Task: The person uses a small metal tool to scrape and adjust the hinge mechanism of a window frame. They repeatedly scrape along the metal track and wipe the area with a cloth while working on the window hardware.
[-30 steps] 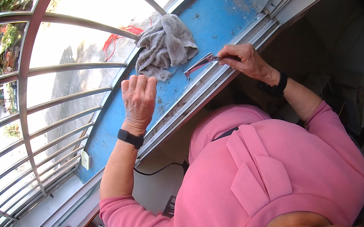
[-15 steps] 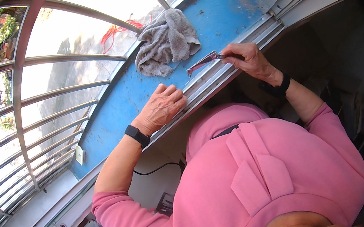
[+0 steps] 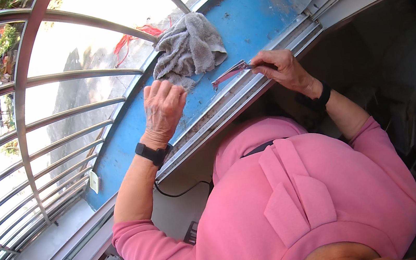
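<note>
Right hand: right hand pinches a red scraper at 1 o'clock, blade on the window track.
Left hand: left hand loosely curled on the blue sill, holding nothing.
Progress: grime still speckles the track; grey rag lies unused at 12 o'clock, so wiping looks left to do.

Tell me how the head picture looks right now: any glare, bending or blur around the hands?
Head view: ground beyond the window bars is washed out white; bars and sill track curve from fisheye; dark rim at the corners; left hand, right hand, red tool and grey rag are sharp.

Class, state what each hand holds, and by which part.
The right hand grips the red-handled tool at its rear end; the left hand holds nothing.
</note>
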